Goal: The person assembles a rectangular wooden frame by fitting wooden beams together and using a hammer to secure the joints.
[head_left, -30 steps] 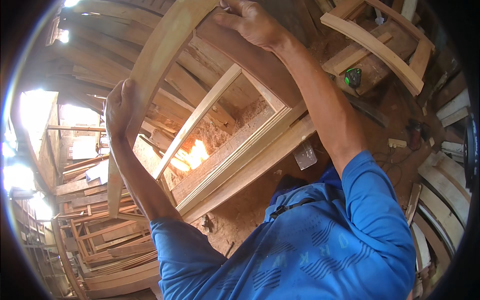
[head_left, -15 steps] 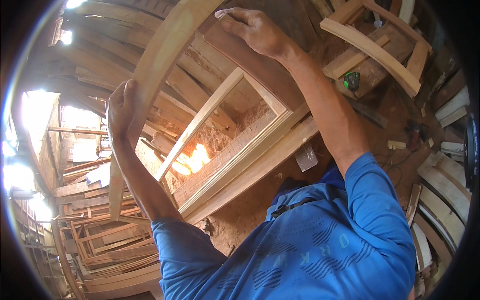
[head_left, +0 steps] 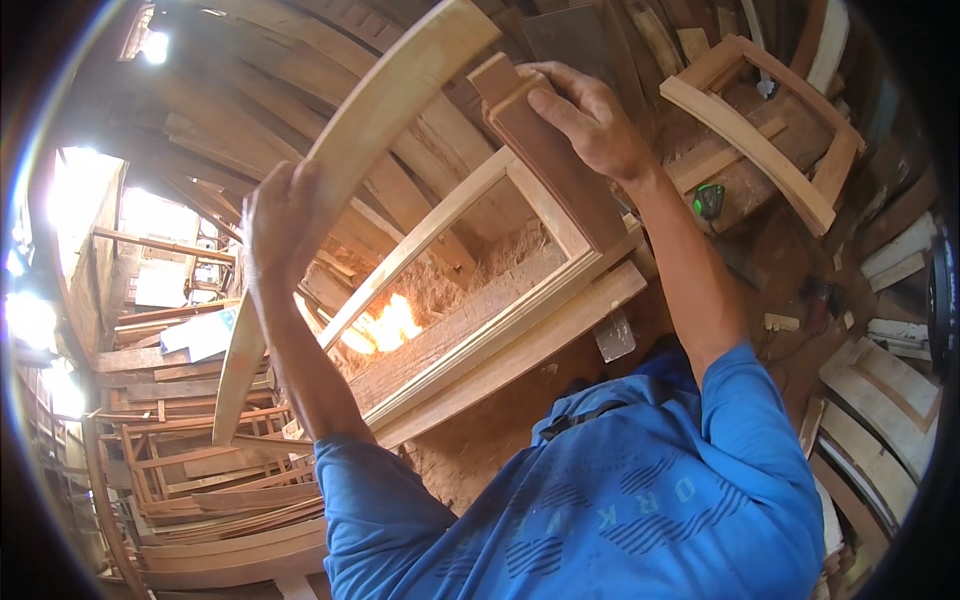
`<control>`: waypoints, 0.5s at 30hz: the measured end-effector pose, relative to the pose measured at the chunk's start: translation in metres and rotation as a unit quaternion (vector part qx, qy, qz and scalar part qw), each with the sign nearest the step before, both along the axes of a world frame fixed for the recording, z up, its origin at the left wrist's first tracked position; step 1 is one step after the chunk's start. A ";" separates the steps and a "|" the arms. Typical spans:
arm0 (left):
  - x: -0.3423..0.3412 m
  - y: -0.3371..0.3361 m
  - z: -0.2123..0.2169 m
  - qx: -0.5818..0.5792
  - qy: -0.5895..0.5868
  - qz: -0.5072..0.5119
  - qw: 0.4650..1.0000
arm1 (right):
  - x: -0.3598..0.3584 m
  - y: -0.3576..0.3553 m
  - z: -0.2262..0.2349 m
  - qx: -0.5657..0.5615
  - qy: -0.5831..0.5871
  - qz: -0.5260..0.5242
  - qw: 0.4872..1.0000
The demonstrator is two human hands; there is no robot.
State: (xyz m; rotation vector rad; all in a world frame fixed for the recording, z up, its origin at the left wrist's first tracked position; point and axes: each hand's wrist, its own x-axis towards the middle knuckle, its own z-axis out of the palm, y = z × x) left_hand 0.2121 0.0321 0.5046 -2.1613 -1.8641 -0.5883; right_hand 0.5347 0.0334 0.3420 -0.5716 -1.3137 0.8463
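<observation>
My left hand (head_left: pixel 280 225) grips a long, pale curved wooden piece (head_left: pixel 395 95), its fingers wrapped round the edge. At the far end of a reddish-brown wooden rail (head_left: pixel 560 170), my right hand (head_left: pixel 590 120) has its thumb on the face and its fingers over the end. A stubby tenon (head_left: pixel 495 80) projects from that rail, with a small gap between it and the curved piece. The rail's near end meets a moulded wooden rail (head_left: pixel 500 322). A narrow pale strip (head_left: pixel 415 248) runs along the inner side of this partly joined frame.
A plank (head_left: pixel 520 350) lies along the near side of the frame. At the right are another curved wooden frame (head_left: pixel 750 140), a green-and-black tool (head_left: pixel 708 201) and curved wooden parts (head_left: pixel 870 420). Stacked timber (head_left: pixel 220 500) fills the left. Bright light falls on sawdust (head_left: pixel 385 325).
The curved piece has come away from the brown rail's end, baring the tenon. My right hand has moved nearer and right, now round the rail's end. The left hand keeps its grip.
</observation>
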 end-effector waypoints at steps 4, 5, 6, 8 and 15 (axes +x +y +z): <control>-0.002 -0.002 -0.027 -0.057 0.056 0.031 0.996 | 0.009 -0.010 -0.009 -0.028 -0.032 0.050 0.998; 0.001 -0.001 -0.033 -0.058 0.048 0.032 0.997 | 0.010 -0.011 -0.012 -0.045 -0.033 0.077 0.995; 0.007 -0.001 -0.041 -0.080 0.051 0.027 0.995 | 0.009 -0.011 -0.014 -0.046 -0.040 0.078 0.995; 0.018 0.001 -0.061 -0.090 0.065 -0.001 0.994 | 0.009 -0.014 -0.018 -0.060 -0.001 0.079 0.995; 0.015 -0.010 -0.106 -0.063 0.104 -0.072 0.990 | 0.010 -0.021 -0.009 -0.071 0.010 0.164 0.984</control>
